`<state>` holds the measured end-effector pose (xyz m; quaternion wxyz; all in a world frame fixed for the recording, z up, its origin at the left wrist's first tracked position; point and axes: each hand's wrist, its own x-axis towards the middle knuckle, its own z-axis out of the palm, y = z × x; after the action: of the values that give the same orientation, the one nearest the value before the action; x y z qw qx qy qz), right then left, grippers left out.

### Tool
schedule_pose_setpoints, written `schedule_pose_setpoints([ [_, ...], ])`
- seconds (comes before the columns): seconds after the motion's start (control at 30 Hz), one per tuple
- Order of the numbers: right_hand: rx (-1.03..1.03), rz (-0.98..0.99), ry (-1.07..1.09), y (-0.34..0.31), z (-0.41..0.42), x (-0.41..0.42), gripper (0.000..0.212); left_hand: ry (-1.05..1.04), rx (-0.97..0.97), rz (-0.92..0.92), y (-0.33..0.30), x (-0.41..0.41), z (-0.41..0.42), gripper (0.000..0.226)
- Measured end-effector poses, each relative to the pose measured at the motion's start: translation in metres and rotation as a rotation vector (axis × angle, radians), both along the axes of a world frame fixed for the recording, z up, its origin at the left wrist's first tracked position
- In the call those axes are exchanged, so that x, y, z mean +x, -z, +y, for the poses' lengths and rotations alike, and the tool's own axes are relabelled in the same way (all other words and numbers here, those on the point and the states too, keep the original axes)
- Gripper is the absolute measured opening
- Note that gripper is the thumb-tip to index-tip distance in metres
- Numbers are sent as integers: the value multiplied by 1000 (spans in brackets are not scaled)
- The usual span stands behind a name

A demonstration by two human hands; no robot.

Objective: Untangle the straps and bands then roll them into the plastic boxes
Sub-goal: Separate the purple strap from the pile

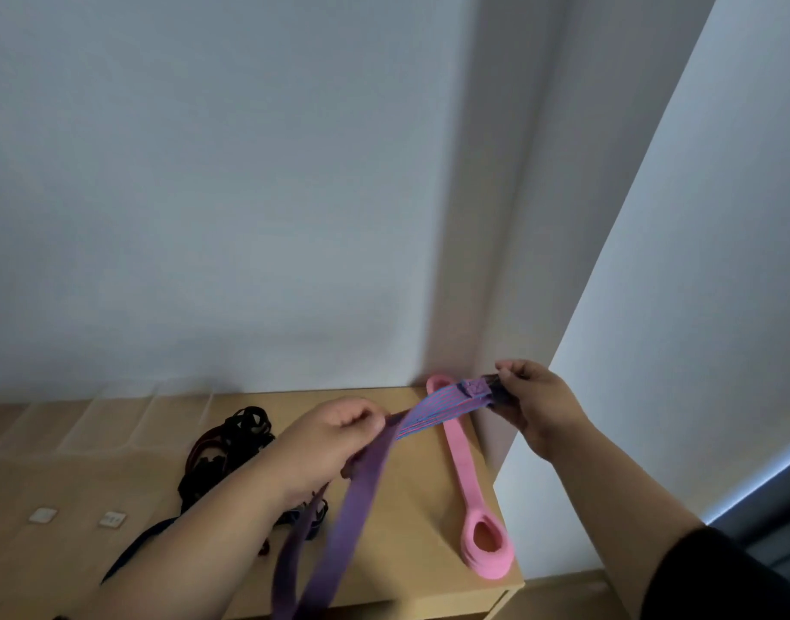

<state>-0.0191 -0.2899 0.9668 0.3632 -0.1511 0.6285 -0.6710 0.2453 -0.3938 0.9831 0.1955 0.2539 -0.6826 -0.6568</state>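
Your left hand (pixel 335 440) pinches the purple strap (pixel 361 485); your right hand (pixel 534 402) grips its buckle end above the bench (pixel 411 498).

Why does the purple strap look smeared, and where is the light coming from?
Head view: the purple strap is motion-blurred below the left hand; the pink band on the wooden table stays sharper; daylight glows at the right edge, the wall shaded.

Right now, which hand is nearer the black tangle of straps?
Left. The left hand hovers just right of the black tangle; the right hand is farther right, beyond the pink band.
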Motion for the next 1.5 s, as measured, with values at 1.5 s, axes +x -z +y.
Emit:
schedule_pose_setpoints([
  [1.5, 88, -215, -152, 54, -14, 38, 21, 52, -138, 229, -4, -3, 9, 47],
])
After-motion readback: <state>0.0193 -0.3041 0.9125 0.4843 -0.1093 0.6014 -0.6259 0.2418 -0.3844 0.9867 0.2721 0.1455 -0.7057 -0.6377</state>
